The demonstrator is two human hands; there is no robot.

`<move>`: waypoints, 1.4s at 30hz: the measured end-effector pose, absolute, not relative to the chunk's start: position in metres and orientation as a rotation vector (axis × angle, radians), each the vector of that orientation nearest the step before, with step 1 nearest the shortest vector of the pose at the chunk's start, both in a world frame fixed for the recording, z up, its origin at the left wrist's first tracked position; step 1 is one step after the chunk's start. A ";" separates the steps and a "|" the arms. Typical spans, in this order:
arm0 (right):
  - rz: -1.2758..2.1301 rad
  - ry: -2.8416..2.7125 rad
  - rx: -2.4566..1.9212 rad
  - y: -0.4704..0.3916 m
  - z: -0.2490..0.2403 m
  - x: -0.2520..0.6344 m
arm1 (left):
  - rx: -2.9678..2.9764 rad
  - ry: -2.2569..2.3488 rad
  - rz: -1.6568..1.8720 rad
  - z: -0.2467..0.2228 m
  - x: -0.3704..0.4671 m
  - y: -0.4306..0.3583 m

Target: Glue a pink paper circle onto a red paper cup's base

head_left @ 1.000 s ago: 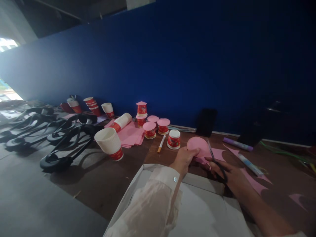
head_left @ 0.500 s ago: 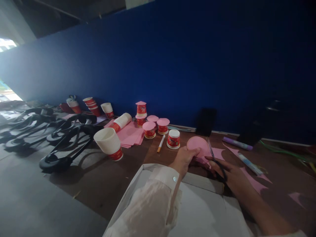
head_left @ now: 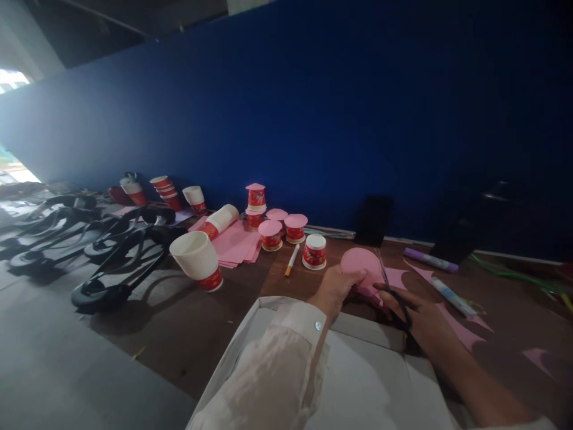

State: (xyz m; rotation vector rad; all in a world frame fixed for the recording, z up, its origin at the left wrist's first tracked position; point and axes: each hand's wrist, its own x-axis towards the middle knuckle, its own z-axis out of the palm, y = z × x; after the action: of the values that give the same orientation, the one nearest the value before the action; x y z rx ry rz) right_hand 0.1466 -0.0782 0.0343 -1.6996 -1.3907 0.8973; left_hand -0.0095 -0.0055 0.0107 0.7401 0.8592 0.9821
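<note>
scissors: partly hidden by right hand | left sleeve: cut by bottom edge | green strands: blurred

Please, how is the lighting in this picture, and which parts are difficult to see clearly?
Head view: glare whitens the far left edge; head view: the blue partition darkens from hazy left to near-black right; head view: the dark upright object shows little detail; head view: the scissors in the right hand look dim and soft.
</note>
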 end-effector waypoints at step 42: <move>0.953 -1.374 -1.680 -0.073 0.022 0.152 | 1.038 1.035 0.840 0.021 -0.028 0.001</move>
State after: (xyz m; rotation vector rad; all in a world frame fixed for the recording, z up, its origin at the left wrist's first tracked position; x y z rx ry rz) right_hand 0.1521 -0.0733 0.0221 -1.6804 -1.3743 0.9533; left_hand -0.0279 0.0009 0.0212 1.0377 1.0354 0.8399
